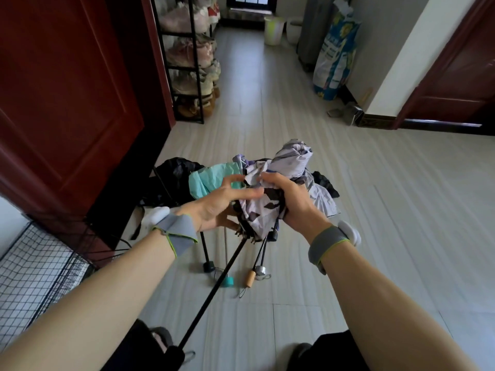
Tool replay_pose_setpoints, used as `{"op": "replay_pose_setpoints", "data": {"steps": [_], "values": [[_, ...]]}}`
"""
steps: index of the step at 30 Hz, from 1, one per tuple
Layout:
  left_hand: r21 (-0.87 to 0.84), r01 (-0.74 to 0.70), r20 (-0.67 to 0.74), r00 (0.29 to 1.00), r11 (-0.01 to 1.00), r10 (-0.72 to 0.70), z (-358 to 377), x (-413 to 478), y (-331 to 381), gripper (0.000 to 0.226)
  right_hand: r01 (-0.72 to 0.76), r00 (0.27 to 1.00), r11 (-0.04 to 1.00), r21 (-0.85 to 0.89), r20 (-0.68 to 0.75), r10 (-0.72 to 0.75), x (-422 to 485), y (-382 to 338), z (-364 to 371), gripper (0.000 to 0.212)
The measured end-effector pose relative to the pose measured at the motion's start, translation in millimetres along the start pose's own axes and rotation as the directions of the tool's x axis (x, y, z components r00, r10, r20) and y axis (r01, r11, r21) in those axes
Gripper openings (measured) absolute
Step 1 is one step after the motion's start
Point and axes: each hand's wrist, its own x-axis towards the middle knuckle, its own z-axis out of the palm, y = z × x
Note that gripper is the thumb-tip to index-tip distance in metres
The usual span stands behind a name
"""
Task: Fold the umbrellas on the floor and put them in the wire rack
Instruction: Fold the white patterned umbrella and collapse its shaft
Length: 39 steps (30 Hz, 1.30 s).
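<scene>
we hold a pale lilac patterned umbrella (258,210) in the air above the middle of the floor (388,236), its canopy bunched and crumpled. our right hand (293,200) grips that loose cloth, its fingers (272,178) curled tight round a fistful of it. our left hand (218,206) lies against the near side of the canopy with its fingers (235,181) spread and mostly straight, clasping nothing. the umbrella's black shaft (214,290) runs out long from under the canopy toward us, and ends in a black handle (175,354) close to our legs.

under our hands, a heap of other umbrellas lies on the floor. a teal umbrella (207,180) shows just behind our left hand, and a black umbrella (176,174) lies beyond it toward the floor's left edge. their stems point our way, and we see a black square handle (208,266), a teal handle (227,281), a wooden handle (250,278) and a silver handle (260,270) near each other on the floor.

the wire rack (32,277) stands at the floor's near left corner, beside a dark red door (67,103). farther along the left edge stands a black shoe rack (195,52) full of shoes.
</scene>
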Motion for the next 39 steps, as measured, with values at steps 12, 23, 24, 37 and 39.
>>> {"op": "replay_pose_setpoints", "data": {"steps": [12, 23, 24, 37, 39], "values": [[0.13, -0.079, -0.045, 0.995, 0.988, 0.086, 14, 7, -19, 0.019, 0.15, 0.985, 0.815, -0.559, 0.017, -0.17, -7, -9, 6, 0.075], [-0.024, -0.087, -0.045, 0.995, 0.996, 0.086, 6, 4, -9, 0.013, 0.168, 0.981, 0.862, -0.478, -0.005, -0.193, 6, 1, 0, 0.079], [-0.026, -0.081, -0.045, 0.996, 0.996, 0.08, 5, 4, -10, 0.015, 0.184, 0.98, 0.881, -0.436, 0.009, -0.2, 5, 0, 1, 0.06], [-0.046, -0.066, -0.089, 0.994, 0.997, 0.062, -11, 14, -9, 0.014, 0.079, 0.996, 0.917, -0.39, 0.004, -0.085, 6, -3, -25, 0.018], [-0.034, -0.077, -0.099, 0.992, 0.996, 0.073, -13, 16, -9, 0.014, 0.094, 0.995, 0.884, -0.458, 0.016, -0.098, 7, -2, -26, 0.017]]}}
